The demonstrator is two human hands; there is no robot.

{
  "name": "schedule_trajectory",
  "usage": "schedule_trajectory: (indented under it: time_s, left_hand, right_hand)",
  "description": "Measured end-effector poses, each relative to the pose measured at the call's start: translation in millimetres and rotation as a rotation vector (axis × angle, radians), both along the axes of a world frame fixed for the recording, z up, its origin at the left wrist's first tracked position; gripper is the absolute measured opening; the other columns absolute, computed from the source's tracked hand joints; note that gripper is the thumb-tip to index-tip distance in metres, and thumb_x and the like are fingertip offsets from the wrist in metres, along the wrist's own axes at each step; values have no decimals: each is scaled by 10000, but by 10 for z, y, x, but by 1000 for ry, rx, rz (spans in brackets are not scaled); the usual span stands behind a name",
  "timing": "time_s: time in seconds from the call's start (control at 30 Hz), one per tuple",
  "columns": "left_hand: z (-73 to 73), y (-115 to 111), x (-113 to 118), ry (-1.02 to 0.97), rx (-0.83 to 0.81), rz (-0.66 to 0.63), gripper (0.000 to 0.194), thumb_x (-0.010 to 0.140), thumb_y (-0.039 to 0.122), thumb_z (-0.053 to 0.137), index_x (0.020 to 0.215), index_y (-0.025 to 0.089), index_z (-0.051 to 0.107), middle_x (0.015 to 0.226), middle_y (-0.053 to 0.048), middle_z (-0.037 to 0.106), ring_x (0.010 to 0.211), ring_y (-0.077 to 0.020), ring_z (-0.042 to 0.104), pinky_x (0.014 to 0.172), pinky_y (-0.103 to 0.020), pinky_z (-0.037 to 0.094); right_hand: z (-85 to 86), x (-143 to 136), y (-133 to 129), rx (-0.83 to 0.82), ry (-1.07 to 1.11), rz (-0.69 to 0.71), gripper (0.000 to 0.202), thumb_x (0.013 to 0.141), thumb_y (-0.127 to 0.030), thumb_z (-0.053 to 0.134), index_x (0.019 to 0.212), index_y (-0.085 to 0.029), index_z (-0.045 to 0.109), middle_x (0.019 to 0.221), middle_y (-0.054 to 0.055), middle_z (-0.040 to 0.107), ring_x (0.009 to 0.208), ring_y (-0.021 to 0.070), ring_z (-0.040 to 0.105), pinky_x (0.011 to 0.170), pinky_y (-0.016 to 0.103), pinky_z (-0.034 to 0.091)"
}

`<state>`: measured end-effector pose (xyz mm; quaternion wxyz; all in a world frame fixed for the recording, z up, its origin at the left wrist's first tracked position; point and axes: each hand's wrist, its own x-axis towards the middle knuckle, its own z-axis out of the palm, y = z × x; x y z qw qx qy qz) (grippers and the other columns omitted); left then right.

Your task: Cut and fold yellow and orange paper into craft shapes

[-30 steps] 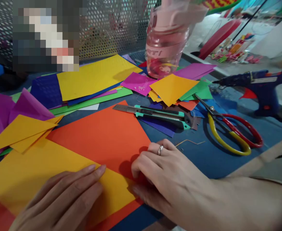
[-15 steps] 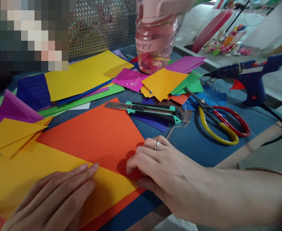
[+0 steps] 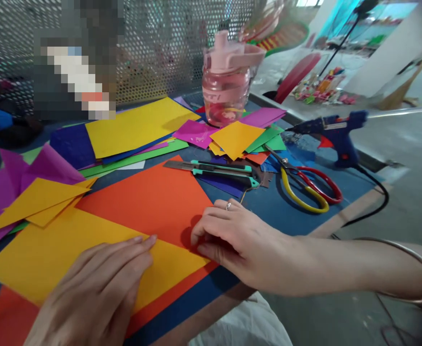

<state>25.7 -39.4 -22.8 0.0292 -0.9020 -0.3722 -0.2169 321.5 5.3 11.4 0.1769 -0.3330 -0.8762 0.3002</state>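
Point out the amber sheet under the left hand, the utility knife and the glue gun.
Amber sheet (image 3: 57,247): head view, uncovered left part.
Utility knife (image 3: 221,169): head view, handle.
Hot glue gun (image 3: 343,137): head view, blue body.

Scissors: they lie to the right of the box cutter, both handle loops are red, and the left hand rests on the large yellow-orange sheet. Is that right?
Not quite: the head view shows the scissors with one red loop and one yellow loop. They do lie to the right of the box cutter, and the left hand does rest on the large yellow-orange sheet.
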Motion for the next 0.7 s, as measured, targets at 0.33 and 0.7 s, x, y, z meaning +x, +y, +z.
schedule_trajectory:
  time_s: [0.33, 0.7]
  left_hand:
    - [157, -25, 254, -105, 28, 98, 248, 976, 74, 463, 1114, 209, 617, 1047, -32, 750, 976, -180, 714, 913, -317, 537]
    - [171, -64, 44, -63, -220, 21, 260, 1019, 105, 458, 1241, 212, 538, 1273, -66, 707, 1189, -184, 661, 1130, -397, 435]
  right_hand:
    - [114, -595, 116, 302, -197, 255, 37, 961, -143, 616, 987, -130, 638, 982, 85, 687, 895, 220, 601, 845, 364, 460]
    - [-22, -649, 252, 178, -151, 357, 124, 990, -177, 620, 883, -177, 556, 895, 50, 642, 810, 186, 562, 771, 318, 459]
